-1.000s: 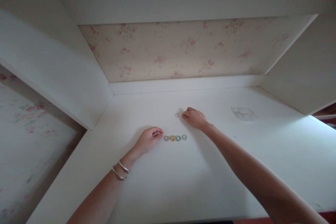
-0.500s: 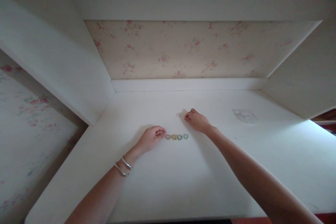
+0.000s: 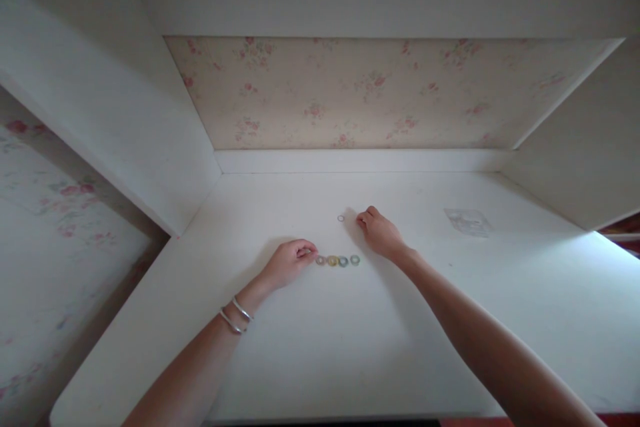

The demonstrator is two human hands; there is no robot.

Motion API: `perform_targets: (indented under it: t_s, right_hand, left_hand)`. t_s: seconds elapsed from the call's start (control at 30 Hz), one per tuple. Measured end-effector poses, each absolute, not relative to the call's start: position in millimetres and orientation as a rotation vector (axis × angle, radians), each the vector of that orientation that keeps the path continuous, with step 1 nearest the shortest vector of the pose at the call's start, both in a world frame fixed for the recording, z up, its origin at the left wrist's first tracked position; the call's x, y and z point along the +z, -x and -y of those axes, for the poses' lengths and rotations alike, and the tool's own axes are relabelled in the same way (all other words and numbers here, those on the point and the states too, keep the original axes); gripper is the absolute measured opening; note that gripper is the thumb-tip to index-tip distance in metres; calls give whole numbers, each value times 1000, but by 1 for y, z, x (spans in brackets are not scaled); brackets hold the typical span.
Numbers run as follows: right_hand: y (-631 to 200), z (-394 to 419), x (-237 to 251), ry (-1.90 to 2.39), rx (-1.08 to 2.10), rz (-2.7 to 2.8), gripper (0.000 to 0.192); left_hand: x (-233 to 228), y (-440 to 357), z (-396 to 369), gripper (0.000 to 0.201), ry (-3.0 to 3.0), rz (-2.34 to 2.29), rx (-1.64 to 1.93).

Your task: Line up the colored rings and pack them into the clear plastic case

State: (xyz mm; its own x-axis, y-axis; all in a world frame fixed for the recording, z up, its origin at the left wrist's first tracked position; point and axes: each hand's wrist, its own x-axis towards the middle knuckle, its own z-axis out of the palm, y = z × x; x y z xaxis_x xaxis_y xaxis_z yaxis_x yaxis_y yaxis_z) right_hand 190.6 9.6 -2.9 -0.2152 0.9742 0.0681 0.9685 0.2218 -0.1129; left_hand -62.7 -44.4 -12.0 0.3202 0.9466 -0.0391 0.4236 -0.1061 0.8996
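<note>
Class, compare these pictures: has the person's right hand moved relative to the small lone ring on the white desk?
Yes. The right hand has drawn slightly rightward, away from the small lone ring.

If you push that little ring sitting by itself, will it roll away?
Probably not: the lone ring lies flat on the white desk, so it would likely slide. It looks tiny and thin beside the right hand, so probably very light.
</note>
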Motion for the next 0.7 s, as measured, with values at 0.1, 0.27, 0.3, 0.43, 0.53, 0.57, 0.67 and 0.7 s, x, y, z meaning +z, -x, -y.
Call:
perform_targets:
  t_s: [0.1,0.27,0.3,0.43,0.53,0.57,0.67,0.7]
  right_hand:
    - [-185,-1,1,1796,45,2328,34]
    - [-181,5,3,1772,53,2277,33]
    - [-184,2,3,1815,65,2230,34]
    - [-203,-12,1,1965,168,2151,35]
    - [-212,-15,-3,1929,245,2222,33]
    - [-212,-15,-5,1903,261,2244,32]
    - [-207,-11,-7,1829,264,2312,31]
    - [-204,-10,-6,1809,255,2340,31]
  left_hand:
    - [-11,62,44,24,-1678,-1256,744]
    - [-9,61,45,25,-1698,-1278,744]
    - [-9,62,46,25,-1704,-1276,748]
    - [-12,63,44,27,-1720,-1270,750]
    - [-15,64,43,28,-1717,-1258,743]
    - [-15,64,43,28,-1716,-1252,748]
    - [-16,63,43,27,-1718,-1252,763]
    - [-16,63,44,26,-1717,-1253,765]
